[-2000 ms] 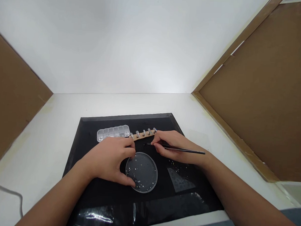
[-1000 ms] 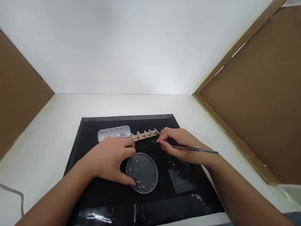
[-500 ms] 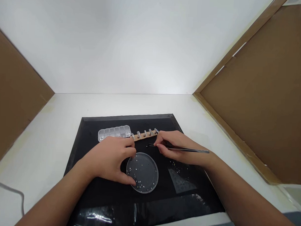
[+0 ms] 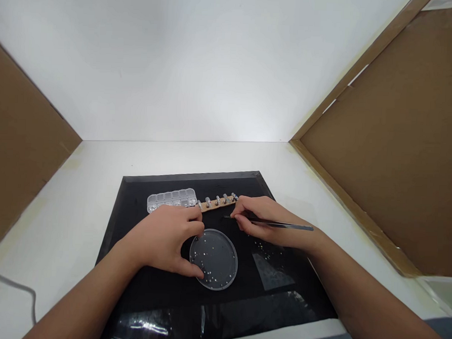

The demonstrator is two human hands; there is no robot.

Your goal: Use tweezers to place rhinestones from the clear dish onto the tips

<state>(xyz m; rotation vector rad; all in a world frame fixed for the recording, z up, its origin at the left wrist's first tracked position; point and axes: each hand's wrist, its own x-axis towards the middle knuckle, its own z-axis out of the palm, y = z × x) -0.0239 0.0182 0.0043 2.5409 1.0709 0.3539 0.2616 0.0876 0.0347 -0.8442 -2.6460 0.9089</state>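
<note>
My left hand (image 4: 171,239) reaches around the left side of a shallow round clear dish (image 4: 222,263), its thumb and a fingertip at the rim. Small pale and dark beads or stones lie scattered in the dish. In my right hand (image 4: 256,217) a pair of thin metal tweezers (image 4: 283,224) is pinched near the front, its tips pointing left above the black mat. Whether the tips hold anything is too small to tell. Just beyond both hands lies a cardboard strip (image 4: 212,204) carrying several shiny nail-tip-like pieces.
A clear compartment box (image 4: 172,195) with shiny bits stands behind my left hand. On the black mat (image 4: 151,290), a translucent triangular sheet (image 4: 272,275) lies near my right forearm, with tiny stones beside it. Cardboard walls (image 4: 390,140) flank the white table, and a grey cable (image 4: 14,281) lies left.
Both hands, the dish and the strip stay in place. The tweezer tips have shifted very slightly; a dark speck seen at them before is no longer distinct.
</note>
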